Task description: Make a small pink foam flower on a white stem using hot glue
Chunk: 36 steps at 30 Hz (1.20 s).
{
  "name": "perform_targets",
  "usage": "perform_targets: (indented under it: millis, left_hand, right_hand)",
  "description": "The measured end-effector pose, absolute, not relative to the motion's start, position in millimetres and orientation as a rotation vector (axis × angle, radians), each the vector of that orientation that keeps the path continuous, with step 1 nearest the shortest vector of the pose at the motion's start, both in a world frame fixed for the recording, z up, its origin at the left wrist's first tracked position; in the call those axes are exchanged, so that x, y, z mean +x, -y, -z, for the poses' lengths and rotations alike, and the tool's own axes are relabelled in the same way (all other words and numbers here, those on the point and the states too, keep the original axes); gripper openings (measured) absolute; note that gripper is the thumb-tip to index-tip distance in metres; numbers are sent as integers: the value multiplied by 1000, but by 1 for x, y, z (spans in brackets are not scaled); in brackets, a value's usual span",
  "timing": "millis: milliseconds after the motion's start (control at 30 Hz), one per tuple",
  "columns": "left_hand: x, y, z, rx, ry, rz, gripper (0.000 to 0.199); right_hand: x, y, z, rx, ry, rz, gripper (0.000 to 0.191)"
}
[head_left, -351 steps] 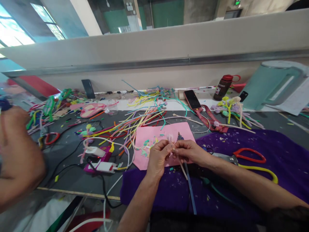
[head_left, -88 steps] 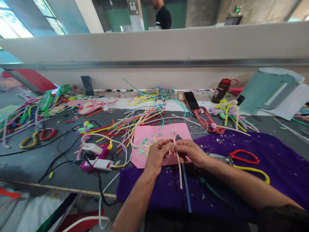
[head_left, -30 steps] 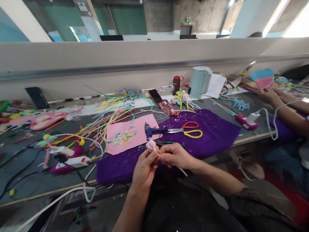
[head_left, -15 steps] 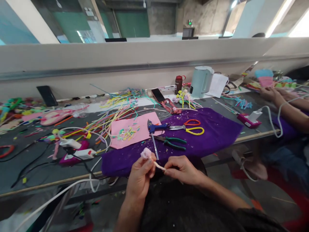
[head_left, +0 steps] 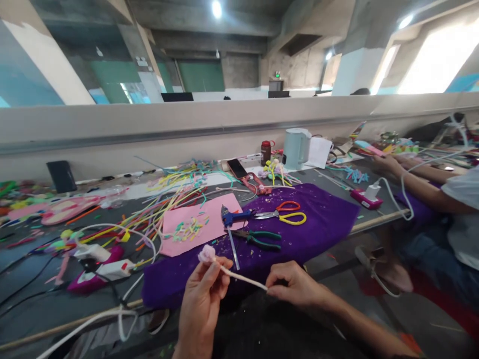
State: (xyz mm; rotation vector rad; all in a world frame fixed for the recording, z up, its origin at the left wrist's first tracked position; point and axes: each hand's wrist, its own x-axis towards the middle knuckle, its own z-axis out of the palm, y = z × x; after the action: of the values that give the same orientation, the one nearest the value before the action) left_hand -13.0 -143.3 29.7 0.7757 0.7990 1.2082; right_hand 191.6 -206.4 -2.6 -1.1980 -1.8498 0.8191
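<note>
My left hand (head_left: pixel 205 294) pinches a small pale-pink fuzzy flower (head_left: pixel 206 254) just beneath its head. From it a cream pipe-cleaner stem (head_left: pixel 245 278) runs to the right, slightly downward, and my right hand (head_left: pixel 294 285) grips its far end between thumb and fingers. Both hands are in front of the purple cloth (head_left: pixel 318 209) at the table's near edge. Beyond them lie a blue glue gun (head_left: pixel 235 217) with a clear glue stick (head_left: pixel 232 247), green-handled pliers (head_left: pixel 264 239), and scissors (head_left: pixel 292 217) with red and yellow handles.
Cut bits lie on a pink sheet (head_left: pixel 170 237). Loose pipe cleaners (head_left: pixel 175 192) spread behind it. Power strips (head_left: pixel 101 274) and cables lie left. A kettle (head_left: pixel 295 149), a brown bottle (head_left: pixel 265 153) and a phone (head_left: pixel 237 168) stand or lie behind. A co-worker's arm (head_left: pixel 419 182) reaches in from the right.
My right hand has drawn away from my left, and a longer, straighter length of stem shows between them. The camera has tilted up, with more ceiling in view.
</note>
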Motion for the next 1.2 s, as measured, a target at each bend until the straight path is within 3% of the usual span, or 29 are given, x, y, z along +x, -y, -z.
perform_targets:
  millis: [433, 667, 867, 1067, 1200]
  left_hand:
    - [2, 144, -32, 740, -833, -1130, 22]
    - [-6, 148, -34, 752, -858, -1145, 21]
    - [-9, 154, -43, 786, -826, -1171, 18]
    - [-1, 153, -43, 890, -783, -1127, 13]
    - [3, 153, -40, 947, -770, -1092, 12]
  right_hand:
    - [215, 209, 27, -1382, 1721, -787, 10]
    - [240, 200, 10, -1437, 1606, -700, 13]
    - [310, 169, -32, -1842, 1786, -187, 32]
    - [349, 116, -29, -2045, 1929, -42, 27]
    - [340, 100, -17, -2056, 2164, -48, 33]
